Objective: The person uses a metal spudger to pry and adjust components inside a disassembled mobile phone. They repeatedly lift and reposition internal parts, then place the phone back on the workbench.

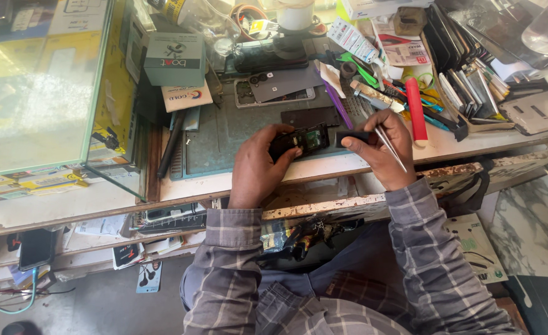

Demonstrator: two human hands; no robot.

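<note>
You have the opened phone at the near edge of the green mat, back cover already off and its board bare. Your left hand is clamped on its left end, while your right hand grips its right end and holds tweezers; what remains inside is hard to tell, and the loose back panel lies at the mat's far edge.

At the front edge of the workbench, the left hand grips the near end of an opened phone, its dark inner board facing up. The right hand pinches the phone's other end and also holds metal tweezers, which slant back toward the wrist. The phone lies over the front edge of a grey-green mat. A red cylinder lies just beside the right hand, toward the bench's right end. A glass case stands at the left end.
</note>
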